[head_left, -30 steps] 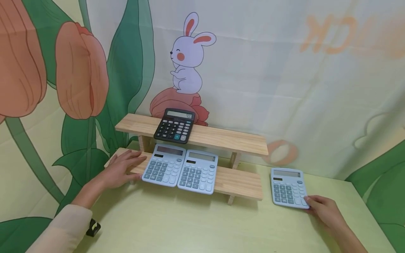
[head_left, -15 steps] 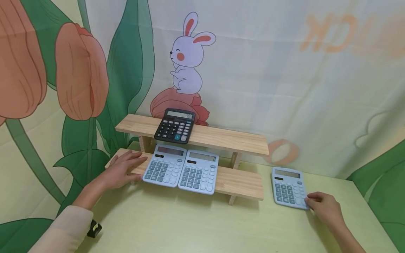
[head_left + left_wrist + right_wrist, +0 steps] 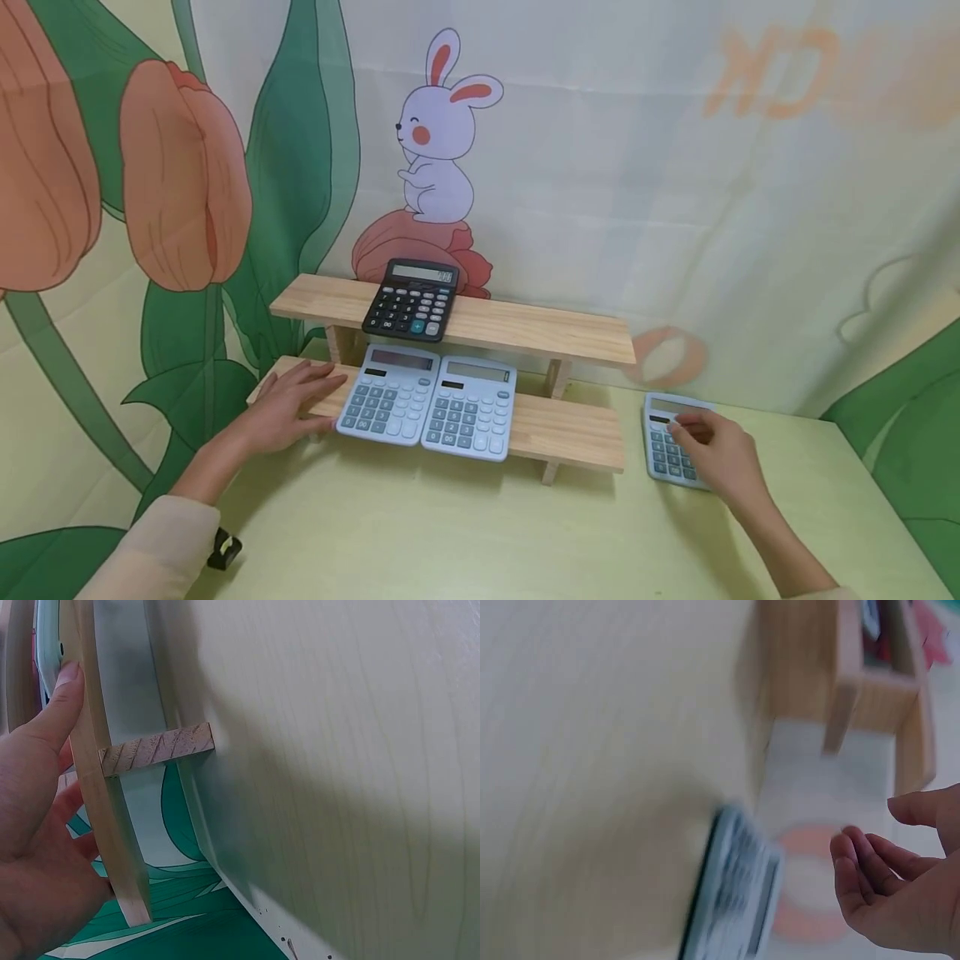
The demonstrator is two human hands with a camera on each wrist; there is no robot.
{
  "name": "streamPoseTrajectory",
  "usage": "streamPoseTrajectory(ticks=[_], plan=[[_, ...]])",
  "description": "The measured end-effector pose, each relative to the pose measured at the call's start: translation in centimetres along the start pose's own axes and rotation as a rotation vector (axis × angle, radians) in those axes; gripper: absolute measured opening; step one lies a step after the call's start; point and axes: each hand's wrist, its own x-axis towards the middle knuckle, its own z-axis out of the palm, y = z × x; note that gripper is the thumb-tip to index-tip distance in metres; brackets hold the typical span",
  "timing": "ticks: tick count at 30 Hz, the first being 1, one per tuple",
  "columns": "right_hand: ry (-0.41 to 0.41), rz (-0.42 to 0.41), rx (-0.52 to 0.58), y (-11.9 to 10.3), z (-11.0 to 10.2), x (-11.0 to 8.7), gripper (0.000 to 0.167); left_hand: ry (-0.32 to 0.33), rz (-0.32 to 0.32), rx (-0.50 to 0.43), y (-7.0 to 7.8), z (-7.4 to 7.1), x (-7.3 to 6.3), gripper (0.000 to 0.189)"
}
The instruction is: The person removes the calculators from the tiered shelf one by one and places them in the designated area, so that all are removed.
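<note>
In the head view, my left hand rests on the left end of the lower wooden shelf, fingers spread. Its thumb touches the lower left edge of a light blue calculator, as the left wrist view also shows. Right beside that one lies a second light blue calculator. A third light blue calculator lies on the table at the right. Over its right part hovers my right hand, fingers loosely bent and holding nothing. The right wrist view shows a gap between that thumb and the fingertips.
A black calculator leans on the upper wooden shelf, above the blue pair. A small black object sits near my left sleeve. Behind the shelves hangs a printed cloth with a rabbit and tulips.
My right hand has let go of the right-hand calculator's lower right edge and moved up and left over it. That calculator has barely shifted. My left hand stays put.
</note>
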Motion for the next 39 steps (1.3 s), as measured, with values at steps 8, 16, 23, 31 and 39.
streamPoseTrajectory(ticks=[8,16,23,31,39], plan=[[-0.22,-0.067,0.41,-10.7,4.1,0.8,0.035,-0.001,-0.01,0.006,-0.3,0.2,0.0,0.071],[-0.382,-0.058,0.757,-19.0,8.9,2.7,0.033,0.007,-0.006,0.016,-0.3,-0.2,-0.1,0.07],[-0.45,0.057,1.005,-24.2,12.4,4.9,0.031,0.007,-0.009,0.015,-0.5,-0.6,-0.1,0.071],[-0.454,0.221,1.113,-27.4,15.0,6.6,0.034,0.016,0.006,0.005,-0.4,-0.2,0.2,0.071],[-0.397,0.347,1.171,-28.5,17.0,7.1,0.035,0.016,-0.013,-0.009,-0.2,0.2,-0.1,0.071]])
